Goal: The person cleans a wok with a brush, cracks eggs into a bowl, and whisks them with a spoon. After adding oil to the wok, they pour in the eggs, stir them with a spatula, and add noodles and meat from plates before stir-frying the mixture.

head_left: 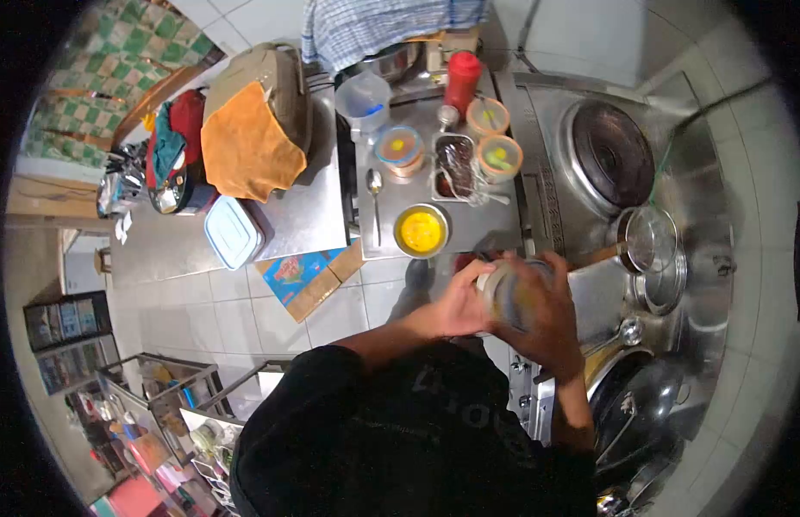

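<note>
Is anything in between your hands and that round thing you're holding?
Nothing visible: the left hand and the right hand are both right against the round container, though blur hides small details.

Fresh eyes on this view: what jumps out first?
The orange cloth draped over the bulky shape at upper left, and the red bottle at the top of the steel table. Then the bowl of bright yellow liquid near that table's lower edge.
</note>
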The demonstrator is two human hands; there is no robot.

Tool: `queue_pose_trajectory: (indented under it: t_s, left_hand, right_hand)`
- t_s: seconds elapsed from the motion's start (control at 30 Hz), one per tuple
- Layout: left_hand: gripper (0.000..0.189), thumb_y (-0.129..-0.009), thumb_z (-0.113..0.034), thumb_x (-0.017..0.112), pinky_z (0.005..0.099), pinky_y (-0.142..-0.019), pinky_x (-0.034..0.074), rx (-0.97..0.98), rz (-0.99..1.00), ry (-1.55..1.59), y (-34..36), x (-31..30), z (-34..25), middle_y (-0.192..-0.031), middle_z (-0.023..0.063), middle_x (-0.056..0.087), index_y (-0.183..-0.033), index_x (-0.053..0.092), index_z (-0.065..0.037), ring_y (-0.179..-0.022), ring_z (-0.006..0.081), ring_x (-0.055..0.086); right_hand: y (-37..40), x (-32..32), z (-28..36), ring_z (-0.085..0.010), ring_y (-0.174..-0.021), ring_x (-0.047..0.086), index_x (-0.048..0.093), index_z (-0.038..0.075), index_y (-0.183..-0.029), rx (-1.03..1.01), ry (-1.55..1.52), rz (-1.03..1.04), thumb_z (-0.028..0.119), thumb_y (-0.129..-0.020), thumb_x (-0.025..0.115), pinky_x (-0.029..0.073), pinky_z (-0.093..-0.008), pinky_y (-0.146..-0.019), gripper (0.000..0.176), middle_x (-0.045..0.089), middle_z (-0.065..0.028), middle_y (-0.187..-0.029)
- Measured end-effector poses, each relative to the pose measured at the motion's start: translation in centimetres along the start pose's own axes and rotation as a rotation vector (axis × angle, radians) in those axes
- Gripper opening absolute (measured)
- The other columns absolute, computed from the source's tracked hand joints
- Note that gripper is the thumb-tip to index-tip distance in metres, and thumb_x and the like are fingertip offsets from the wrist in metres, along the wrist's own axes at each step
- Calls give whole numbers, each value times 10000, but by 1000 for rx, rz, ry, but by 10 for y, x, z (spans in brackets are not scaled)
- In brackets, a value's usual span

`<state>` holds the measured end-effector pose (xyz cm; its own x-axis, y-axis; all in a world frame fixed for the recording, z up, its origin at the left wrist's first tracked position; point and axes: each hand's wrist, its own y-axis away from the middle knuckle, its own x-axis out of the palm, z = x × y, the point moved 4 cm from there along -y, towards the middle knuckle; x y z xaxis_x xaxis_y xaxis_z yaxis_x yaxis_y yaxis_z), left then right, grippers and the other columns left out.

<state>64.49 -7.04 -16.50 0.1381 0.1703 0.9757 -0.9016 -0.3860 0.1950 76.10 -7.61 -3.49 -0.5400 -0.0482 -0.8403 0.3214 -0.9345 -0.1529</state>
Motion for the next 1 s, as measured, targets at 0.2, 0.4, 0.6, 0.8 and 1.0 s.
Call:
queue_pose_trajectory:
  t_s: [0.2,0.4,0.6,0.8,1.0]
  left_hand:
    - [663,-933,-537,426,490,-1085,335,337,-82,-28,24,-8,-83,-1409,133,472,-1401,391,-69,-1273,297,478]
    - [625,-977,-544,380,423,-1007,395,689,-354,-388,59,-49,-154,-1361,106,477,-1398,371,-82,-1219,253,491]
    - [344,-843,-146,659,374,-794,489,898,-986,-1489,128,-69,-170,-980,179,619,-1135,533,-15,-887,328,611]
    - [470,-875,-217,615,486,-734,517,525,-1016,-1676,136,-80,-164,-945,201,671,-1279,483,-15,-822,386,661]
    - [545,-919,-218,536,551,-734,507,489,-1094,-1819,99,-115,-158,-1083,300,578,-1366,352,33,-836,483,612]
  right_hand:
    - [-118,38,24,-433,-1191,452,422,123,-1391,142,-94,229,321,-634,809,407,-519,-972,873,466,-229,-1232]
    - [-229,64,11,-468,-1201,440,370,86,-1377,-59,39,19,255,-593,809,391,-531,-988,914,446,-256,-1264]
    - [-352,133,-54,-432,-1180,447,320,-29,-1353,-95,266,-51,263,-563,830,408,-503,-976,985,448,-254,-1260]
    - [-393,207,-107,-421,-1184,444,299,0,-1361,17,353,130,324,-528,881,393,-472,-1003,1067,447,-241,-1257]
    - [-398,247,-146,-445,-1269,384,215,-6,-1426,107,399,259,333,-545,875,352,-474,-1056,1152,413,-265,-1330]
